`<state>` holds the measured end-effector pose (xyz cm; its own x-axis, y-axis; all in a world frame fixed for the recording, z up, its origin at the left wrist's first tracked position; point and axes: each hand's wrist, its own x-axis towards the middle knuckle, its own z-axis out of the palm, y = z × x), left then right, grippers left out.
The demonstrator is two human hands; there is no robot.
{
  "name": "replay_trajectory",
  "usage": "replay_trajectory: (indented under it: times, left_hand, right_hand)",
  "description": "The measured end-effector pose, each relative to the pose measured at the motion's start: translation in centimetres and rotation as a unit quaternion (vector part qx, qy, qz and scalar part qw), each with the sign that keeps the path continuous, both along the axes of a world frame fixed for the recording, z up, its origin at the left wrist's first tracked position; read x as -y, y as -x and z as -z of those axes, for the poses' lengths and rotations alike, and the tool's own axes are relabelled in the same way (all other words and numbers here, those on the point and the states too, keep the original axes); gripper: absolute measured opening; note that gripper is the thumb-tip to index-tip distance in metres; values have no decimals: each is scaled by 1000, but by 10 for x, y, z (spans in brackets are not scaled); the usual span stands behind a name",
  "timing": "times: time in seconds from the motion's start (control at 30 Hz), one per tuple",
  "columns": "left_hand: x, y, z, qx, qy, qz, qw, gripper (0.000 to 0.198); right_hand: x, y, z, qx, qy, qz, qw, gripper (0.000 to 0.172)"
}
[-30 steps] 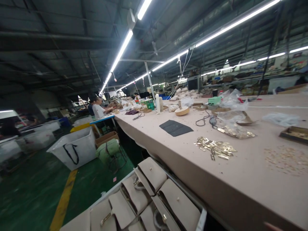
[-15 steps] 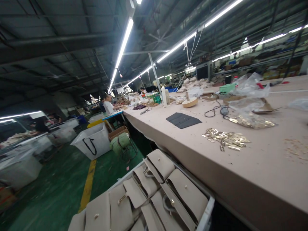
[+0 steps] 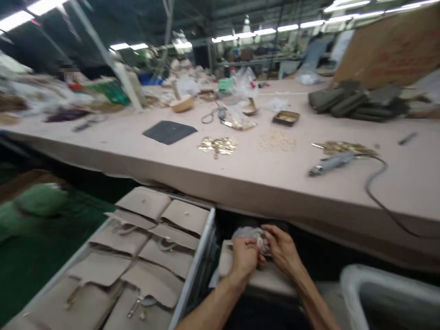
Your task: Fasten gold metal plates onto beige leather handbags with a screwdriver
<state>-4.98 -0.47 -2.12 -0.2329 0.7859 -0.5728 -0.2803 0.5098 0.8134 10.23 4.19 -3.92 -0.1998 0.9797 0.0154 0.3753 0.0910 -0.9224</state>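
A beige handbag [image 3: 271, 278] lies at my lap, below the table edge. At its top is a pale, plastic-like wrapping [image 3: 244, 231], blurred, perhaps around the handle. My left hand [image 3: 245, 256] is closed on this wrapping. My right hand [image 3: 280, 247] pinches the same bundle from the other side, its fingertips close to the left hand's. What lies inside the wrapping is hidden by the fingers. To the left, a bin [image 3: 195, 270] holds several beige flap handbags [image 3: 165, 254] in rows, some with metal clasps hanging.
On the table [image 3: 137, 160] lie a grey corded power tool [image 3: 332, 163], piles of gold metal pieces [image 3: 218, 145], a dark sheet [image 3: 169, 132], a small tray [image 3: 286, 118] and dark folded pieces [image 3: 350, 101]. A white tub [image 3: 357, 279] stands at my right.
My view has swung right and down. Both hands and the handbag at my lap have come into sight, as have the power tool and the white tub.
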Motion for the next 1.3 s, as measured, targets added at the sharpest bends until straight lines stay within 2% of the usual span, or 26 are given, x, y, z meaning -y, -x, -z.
replay_trajectory:
  times: [0.03, 0.1, 0.2, 0.3, 0.43, 0.57, 0.7, 0.83, 0.97, 1.07, 1.17, 1.3]
  left_hand:
    - [1, -15, 5, 26, -3, 18, 1000, 11]
    - [-1, -27, 12, 54, -13, 22, 998, 13]
    - [-5, -24, 15, 72, -19, 13, 997, 12]
    - [-6, -18, 13, 74, -30, -2, 997, 13]
    - [-5, -19, 12, 74, -41, -5, 996, 13]
    - [-5, -20, 13, 72, -46, -11, 996, 22]
    - [-6, -20, 13, 68, -54, -5, 996, 28]
    - [-6, -20, 12, 62, -74, 4, 995, 21]
    - [-5, -22, 13, 61, -86, 11, 994, 21]
    - [-6, -22, 16, 64, -70, 14, 995, 23]
    - [-7, -22, 17, 68, -50, 14, 996, 21]
    - [-7, -22, 15, 84, -37, 11, 996, 21]
  right_hand:
    - [0, -5, -1, 0, -3, 6, 1000, 36]
    - [-3, -10, -4, 7, -9, 16, 1000, 35]
    - [-2, -14, -10, 0, 15, 33, 999, 32]
    - [4, -14, -13, 5, 37, 13, 999, 28]
    - [4, -13, -10, 20, 50, -14, 998, 22]
    - [2, -14, -7, 9, 60, -21, 998, 22]
    - [2, -15, -5, -41, 95, -22, 994, 26]
    - [3, -13, -7, -140, 146, 20, 979, 34]
    - [3, -14, -12, -179, 172, 5, 969, 22]
    - [2, -15, -13, -165, 173, 6, 971, 26]
    - [1, -17, -11, -139, 146, 25, 979, 33]
    - [1, -17, -12, -117, 120, 46, 985, 35]
